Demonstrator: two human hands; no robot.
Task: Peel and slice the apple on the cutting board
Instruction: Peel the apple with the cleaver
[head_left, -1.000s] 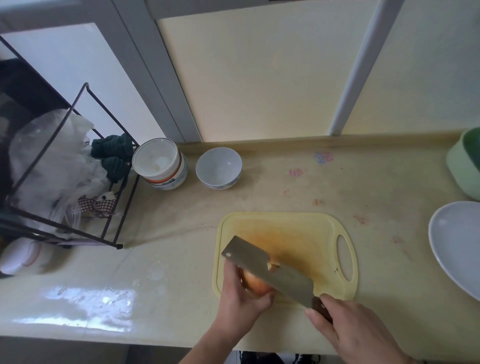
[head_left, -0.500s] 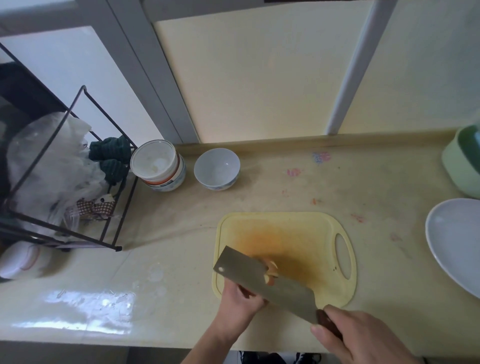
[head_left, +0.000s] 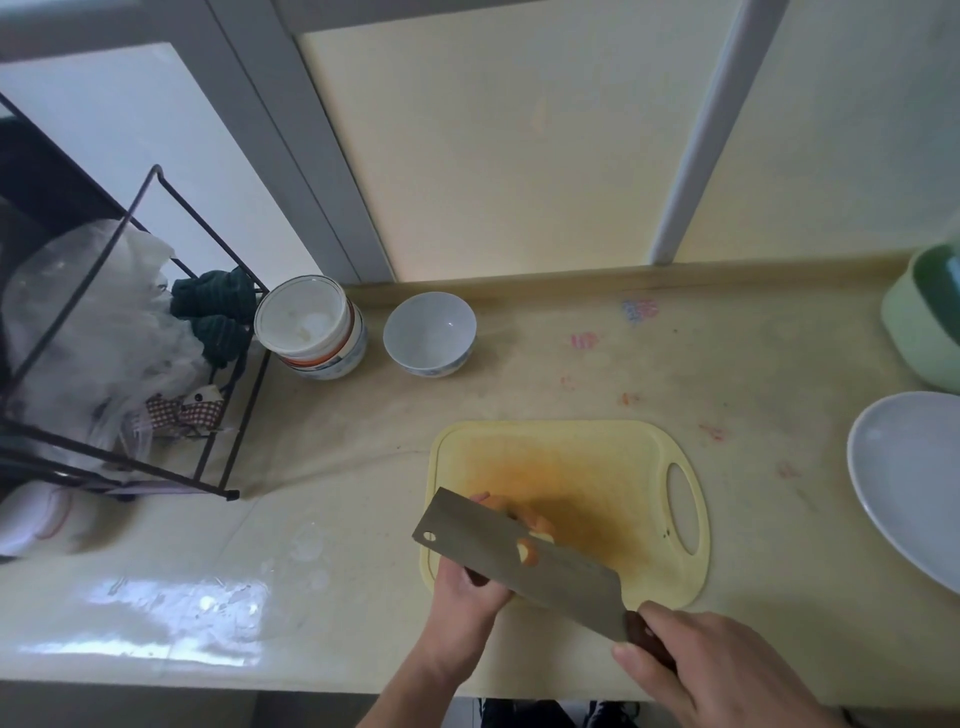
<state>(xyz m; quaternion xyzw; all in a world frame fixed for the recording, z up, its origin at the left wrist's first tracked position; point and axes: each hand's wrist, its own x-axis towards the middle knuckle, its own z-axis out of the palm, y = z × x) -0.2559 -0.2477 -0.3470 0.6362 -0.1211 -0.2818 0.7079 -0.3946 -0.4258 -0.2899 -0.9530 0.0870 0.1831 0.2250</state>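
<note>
While the left hand (head_left: 467, 587) grips the apple (head_left: 524, 514), a flat steel cleaver (head_left: 519, 564) covers it.

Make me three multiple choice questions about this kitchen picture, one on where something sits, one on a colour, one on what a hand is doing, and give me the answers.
1. Where does the empty white bowl stand?
A. on the cutting board
B. on the counter beyond the board, by the stacked bowls
C. inside the wire rack

2. What colour is the cutting board?
A. yellow
B. blue
C. black

3. What is the right hand doing?
A. resting flat on the counter
B. lifting the plate
C. gripping the cleaver by its handle

Answers:
1 B: it stands near the wall, right of the stack.
2 A: the board is pale yellow with an orange stain.
3 C: fingers wrap the dark handle while the left hand holds the apple.
</note>
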